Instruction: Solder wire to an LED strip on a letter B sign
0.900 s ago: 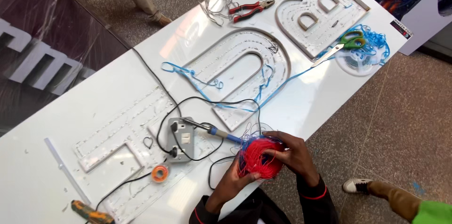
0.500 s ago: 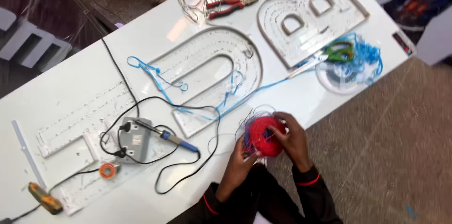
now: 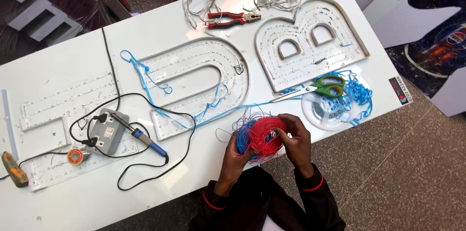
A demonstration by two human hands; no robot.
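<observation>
1. Both hands have slid rightward along the table's near edge since the earlier frames, and the wire bundle (image 3: 259,136) has travelled with them; the tools on the white table (image 3: 160,27) lie just as they did.
2. Left hand (image 3: 236,156) comes up from below, fingers curled around the lower left of the bundle, thumb pressed against the blue strands.
3. Right hand (image 3: 295,140) cups the right side, fingers bent and pinching into the red strands.
4. That bundle is a loose coil of thin red and blue wire, held just above the table's near edge, stray loops fanning out at the top.
5. A single blue wire (image 3: 228,114) runs from near the bundle up and right towards the green-handled scissors (image 3: 320,88).
6. Scissors lie beside a tangle of blue wire on a white reel (image 3: 326,112), just right of the hands.
7. Beyond the hands, a U-shaped letter shell (image 3: 194,80) and a B-shaped letter shell (image 3: 310,41) lie side by side, lined with rows of small lights.
8. Off to the left, a blue-handled soldering iron (image 3: 145,141) rests by a grey power adapter (image 3: 108,133), black cable looping around both.
9. Red-handled pliers (image 3: 232,18) sit at the far edge among pale wires.
</observation>
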